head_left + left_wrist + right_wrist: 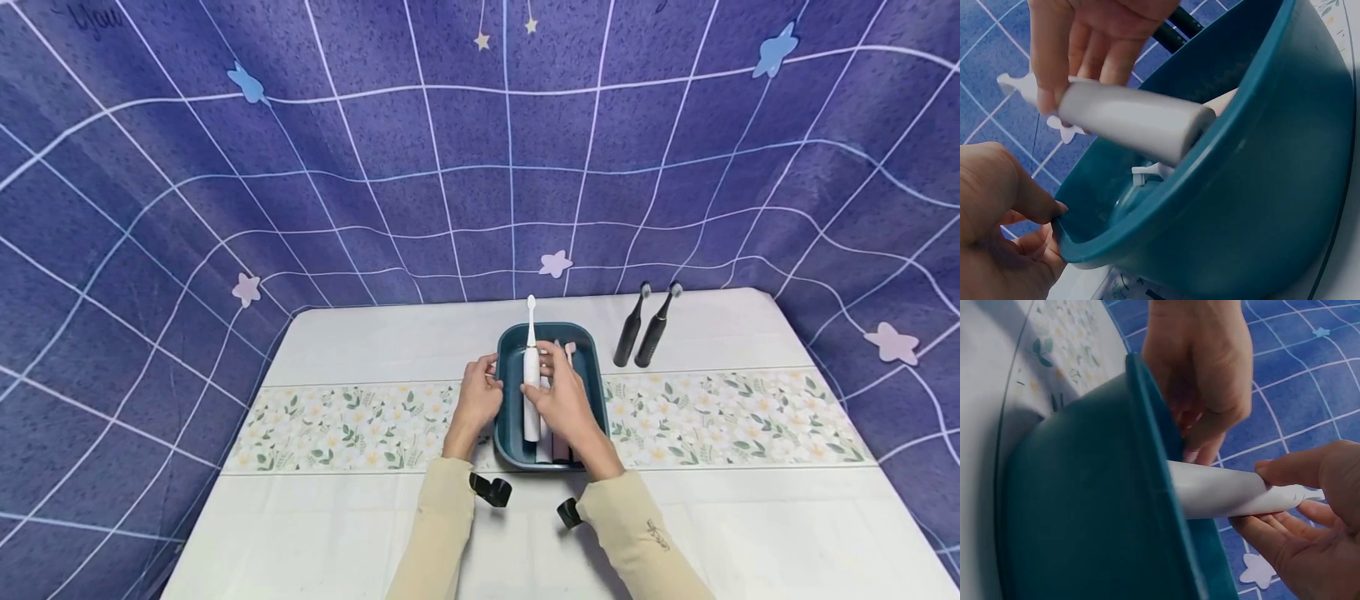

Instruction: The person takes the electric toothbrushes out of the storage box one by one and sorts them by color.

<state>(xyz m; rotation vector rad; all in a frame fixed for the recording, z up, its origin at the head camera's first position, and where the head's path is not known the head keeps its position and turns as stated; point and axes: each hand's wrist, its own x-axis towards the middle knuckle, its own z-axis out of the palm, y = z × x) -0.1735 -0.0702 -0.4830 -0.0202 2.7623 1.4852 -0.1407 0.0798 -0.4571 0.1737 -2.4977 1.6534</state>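
A white electric toothbrush (532, 392) is in my right hand (562, 404), gripped around its handle between thumb and fingers. Its brush head points away toward the back, and the handle hangs over the teal bin (508, 446). At the bin's left side my left hand (478, 398) pinches the rim, as the left wrist view shows with the thumb on the edge (1079, 251). Inside the bin lie more toothbrushes, among them one with a white head (1147, 172) and one with a pale pink head (570, 348). My right hand partly hides them.
Two black electric toothbrushes (630, 337) (652, 337) are side by side on the table right of the bin. A floral band (337, 425) crosses the white tabletop (315, 533). Behind hangs a purple-blue grid curtain (465, 192) with stars.
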